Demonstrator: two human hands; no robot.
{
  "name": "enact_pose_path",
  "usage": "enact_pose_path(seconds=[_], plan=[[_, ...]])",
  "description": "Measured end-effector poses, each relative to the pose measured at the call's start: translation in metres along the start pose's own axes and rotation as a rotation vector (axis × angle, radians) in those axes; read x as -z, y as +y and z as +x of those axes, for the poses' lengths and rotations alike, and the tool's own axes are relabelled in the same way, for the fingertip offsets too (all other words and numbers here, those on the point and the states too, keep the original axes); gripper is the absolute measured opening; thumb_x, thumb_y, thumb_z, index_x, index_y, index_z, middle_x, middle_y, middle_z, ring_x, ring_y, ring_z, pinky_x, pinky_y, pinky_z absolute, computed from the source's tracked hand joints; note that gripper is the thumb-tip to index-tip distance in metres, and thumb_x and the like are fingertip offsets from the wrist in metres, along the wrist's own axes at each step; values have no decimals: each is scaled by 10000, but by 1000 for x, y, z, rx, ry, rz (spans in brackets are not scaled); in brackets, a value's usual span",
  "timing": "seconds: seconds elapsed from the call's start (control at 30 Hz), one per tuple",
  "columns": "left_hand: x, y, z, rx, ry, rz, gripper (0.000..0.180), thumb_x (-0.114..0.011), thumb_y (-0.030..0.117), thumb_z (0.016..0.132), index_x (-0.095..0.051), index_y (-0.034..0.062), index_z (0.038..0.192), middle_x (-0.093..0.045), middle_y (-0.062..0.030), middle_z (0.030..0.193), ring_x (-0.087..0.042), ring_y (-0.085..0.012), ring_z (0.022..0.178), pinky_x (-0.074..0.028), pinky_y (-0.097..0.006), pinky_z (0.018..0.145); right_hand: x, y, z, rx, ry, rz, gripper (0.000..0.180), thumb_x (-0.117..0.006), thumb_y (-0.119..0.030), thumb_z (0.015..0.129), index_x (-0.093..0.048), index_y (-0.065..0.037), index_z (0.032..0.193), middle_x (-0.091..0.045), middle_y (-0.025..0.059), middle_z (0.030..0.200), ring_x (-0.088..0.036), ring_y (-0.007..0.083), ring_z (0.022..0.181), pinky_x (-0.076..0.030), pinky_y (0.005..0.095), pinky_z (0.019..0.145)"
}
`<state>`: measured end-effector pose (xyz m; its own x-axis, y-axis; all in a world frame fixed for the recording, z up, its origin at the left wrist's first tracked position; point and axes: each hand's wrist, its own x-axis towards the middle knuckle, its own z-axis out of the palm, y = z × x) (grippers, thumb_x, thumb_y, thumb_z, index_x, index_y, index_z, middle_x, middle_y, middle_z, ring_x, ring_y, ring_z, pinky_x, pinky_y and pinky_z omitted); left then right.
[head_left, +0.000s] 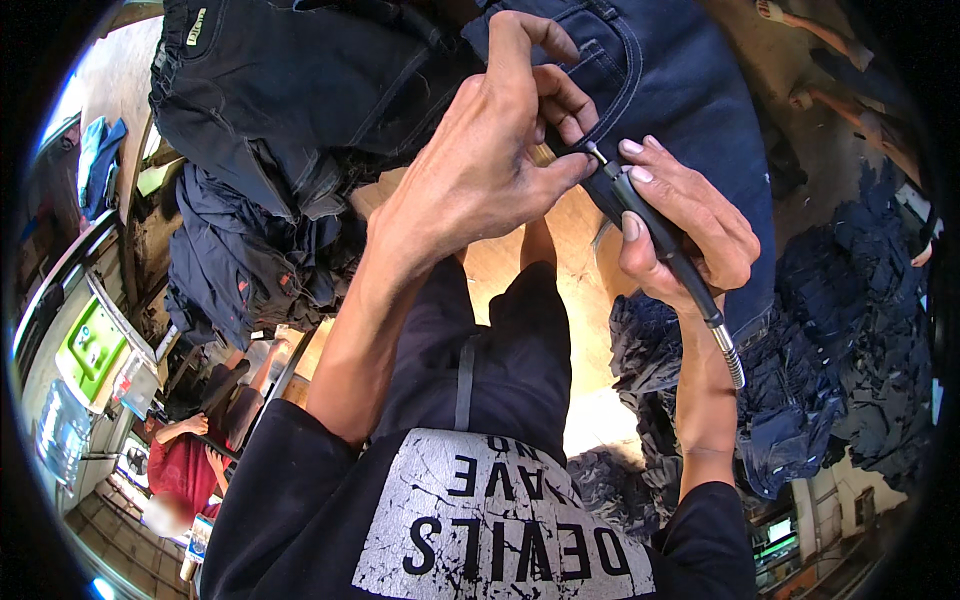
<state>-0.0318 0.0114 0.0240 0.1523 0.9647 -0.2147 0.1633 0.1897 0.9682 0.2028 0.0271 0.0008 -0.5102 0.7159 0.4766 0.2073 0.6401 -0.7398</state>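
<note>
Dark blue jeans [690, 90] with pale stitching hang in front of me. My left hand [510, 150] is closed on their edge beside a curved pocket seam, thumb and fingers pinching the cloth. In my right hand [690, 220] is a black pen-shaped rotary tool [660, 228], gripped between thumb and fingers. Its thin metal tip meets the cloth close to my left thumb; whether it touches the thumb I cannot tell. A metal spring sleeve [730, 355] comes off the tool's rear end beside my right wrist.
Black trousers [300, 80] and a heap of dark garments [240, 260] lie at the left. More dark clothes [800, 360] are piled on the right. A person in a red shirt [185, 465] is at the lower left, near a green tray [92, 352]. Other people's limbs show at the upper right.
</note>
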Motion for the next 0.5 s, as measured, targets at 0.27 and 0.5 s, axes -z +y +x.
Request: enact_pose_path(seconds=[0.27, 0.5], plan=[[-3, -3, 0, 117, 29, -42, 637, -810, -20, 861, -338, 25, 1287, -677, -95, 980, -654, -145, 857, -563, -297, 818, -4, 3, 0, -11, 43, -55, 243, -805, -100, 789, -794, 37, 989, -808, 203, 917, -826, 348, 952, -668, 468, 933], [-15, -21, -7, -16, 140, -45, 745, -849, -66, 828, -342, 52, 1362, -719, -136, 1042, -679, -159, 915, -573, -313, 866, -2, 3, -1, -45, 36, -82, 265, -805, -99, 789, -794, 36, 1016, -812, 218, 948, -823, 362, 980, -668, 462, 932]])
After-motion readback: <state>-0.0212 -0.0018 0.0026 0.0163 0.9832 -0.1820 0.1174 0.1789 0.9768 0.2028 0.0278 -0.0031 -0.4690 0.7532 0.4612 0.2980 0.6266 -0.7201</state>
